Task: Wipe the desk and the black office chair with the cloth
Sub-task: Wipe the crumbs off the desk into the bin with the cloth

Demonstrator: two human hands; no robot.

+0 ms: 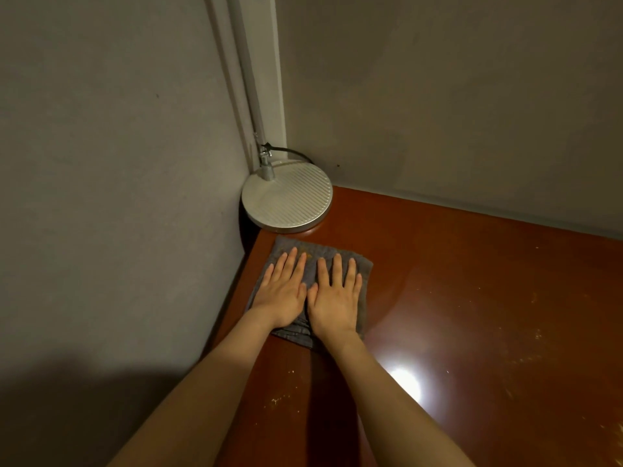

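Beneath the left hand [281, 291] and right hand [333, 298], fingers straight and side by side, the grey cloth [320, 247] is being pressed flat at the surface's [472, 298] far-left corner, just short of the lamp base [287, 197], most of the surface lying rightward.

Only one view is provided, taken from the head and directed forward and down. The desk [472, 298] is seen from close above, with its far left corner, where the lamp base [286, 200] stands, near the middle. The left side is filled by the left wall [101, 163].
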